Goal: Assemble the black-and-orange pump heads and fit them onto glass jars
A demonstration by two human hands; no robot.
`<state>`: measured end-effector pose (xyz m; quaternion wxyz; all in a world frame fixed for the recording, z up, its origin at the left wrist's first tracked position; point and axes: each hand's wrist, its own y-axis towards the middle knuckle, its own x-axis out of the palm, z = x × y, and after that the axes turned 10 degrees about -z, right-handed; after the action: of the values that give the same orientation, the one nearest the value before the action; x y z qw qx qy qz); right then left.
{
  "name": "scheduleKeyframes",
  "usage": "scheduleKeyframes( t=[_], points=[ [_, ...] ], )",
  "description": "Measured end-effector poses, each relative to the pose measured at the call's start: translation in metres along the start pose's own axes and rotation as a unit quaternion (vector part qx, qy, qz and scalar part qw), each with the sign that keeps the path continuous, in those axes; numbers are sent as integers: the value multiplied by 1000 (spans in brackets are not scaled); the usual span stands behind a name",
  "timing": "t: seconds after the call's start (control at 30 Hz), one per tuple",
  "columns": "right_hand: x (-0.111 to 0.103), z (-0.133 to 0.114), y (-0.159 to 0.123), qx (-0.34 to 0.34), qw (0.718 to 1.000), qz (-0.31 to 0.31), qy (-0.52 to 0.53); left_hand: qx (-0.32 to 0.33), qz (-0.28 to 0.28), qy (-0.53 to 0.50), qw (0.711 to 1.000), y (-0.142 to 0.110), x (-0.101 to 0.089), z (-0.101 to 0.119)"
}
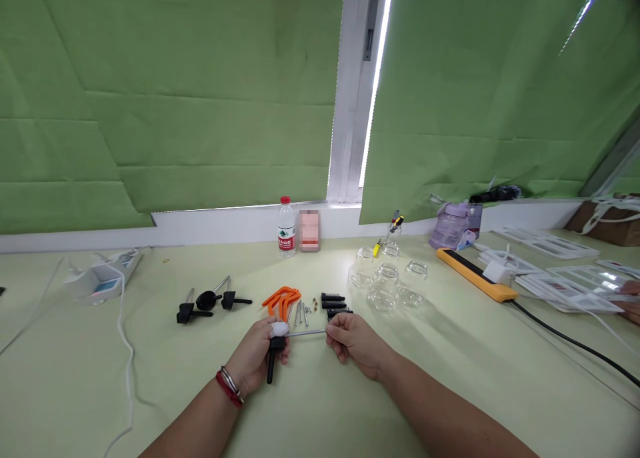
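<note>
My left hand (260, 355), its thumb wrapped in white, is closed around a black crank handle (273, 361) with a thin metal rod (307, 333) sticking out to the right. My right hand (357, 341) pinches the far end of that rod; whether a small part sits in the fingertips is hidden. Just beyond the hands lie orange plastic hooks (283, 298), loose metal pins (300, 313), small brass-coloured bits (315, 305) and black ridged cylinders with springs (333, 303). More black crank handles with rods (210, 300) rest to the left.
Clear glass jars (385, 288) stand right of centre, near screwdrivers (390, 231). A water bottle (287, 228) and a pink box (310, 231) are by the wall. Power strips (475, 275) with cords lie at both sides. A purple jug (450, 225) stands back right; another person's hand (630, 298) shows at the right edge.
</note>
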<state>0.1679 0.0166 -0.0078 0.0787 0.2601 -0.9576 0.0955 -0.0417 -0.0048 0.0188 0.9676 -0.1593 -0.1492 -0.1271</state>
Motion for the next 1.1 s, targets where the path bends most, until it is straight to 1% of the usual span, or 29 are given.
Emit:
scheduleKeyframes(
  t=[0.5, 0.83, 1.1],
  points=[
    [-2, 4, 4, -10, 999, 2, -31, -2, -2, 13, 1000, 1, -1, -3],
    [-2, 8, 5, 10, 998, 3, -56, -5, -3, 2, 1000, 1, -1, -3],
    [3, 3, 4, 33, 996, 14, -81, -7, -3, -4, 1000, 1, 1, -2]
  ],
)
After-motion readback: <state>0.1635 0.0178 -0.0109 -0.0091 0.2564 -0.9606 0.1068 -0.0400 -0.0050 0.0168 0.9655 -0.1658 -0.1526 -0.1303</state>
